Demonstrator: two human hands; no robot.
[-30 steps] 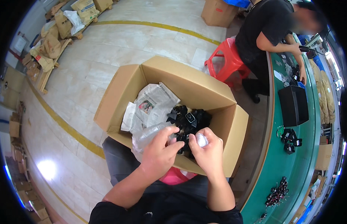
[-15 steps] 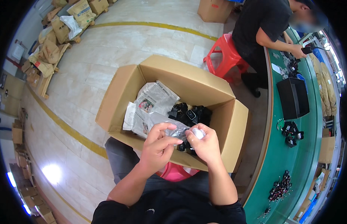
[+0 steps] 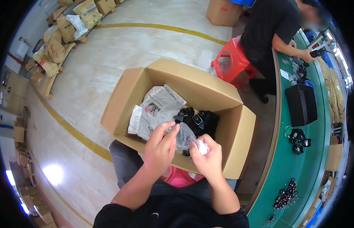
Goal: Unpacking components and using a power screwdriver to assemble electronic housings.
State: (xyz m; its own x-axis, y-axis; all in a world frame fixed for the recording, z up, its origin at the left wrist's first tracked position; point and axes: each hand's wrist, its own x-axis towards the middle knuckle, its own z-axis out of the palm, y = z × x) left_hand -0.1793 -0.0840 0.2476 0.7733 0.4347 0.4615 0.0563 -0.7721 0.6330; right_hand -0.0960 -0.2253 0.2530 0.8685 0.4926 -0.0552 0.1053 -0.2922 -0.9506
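A clear, thin plastic bag point(image 3: 185, 137) is stretched between my hands above an open cardboard box point(image 3: 121, 89). My right hand point(image 3: 208, 156) is closed round a bunched whitish part of it, which bulges between thumb and fingers. On the other side, my left hand point(image 3: 160, 147) has thumb and fingertips drawn close together at the bag's edge, seemingly pinching it. Below the hands, black parts point(image 3: 207, 119) are heaped in the box, one like a watch case with a pale-rimmed square face point(image 3: 197, 119). Printed newspaper point(image 3: 163, 99) covers the box's left side.
To my right runs a green-topped bench point(image 3: 270, 167) with a black tray point(image 3: 300, 104), black parts point(image 3: 298, 142) and a pile of small dark pieces point(image 3: 286, 194). A co-worker point(image 3: 264, 30) sits there on a red stool point(image 3: 234, 59). Packages point(image 3: 55, 49) lie on pallets at far left.
My left hand's spread fingers have come together at the bag's edge. The bag hangs rounder between the hands, and my right hand has shifted slightly nearer to me. The view has shifted a little.
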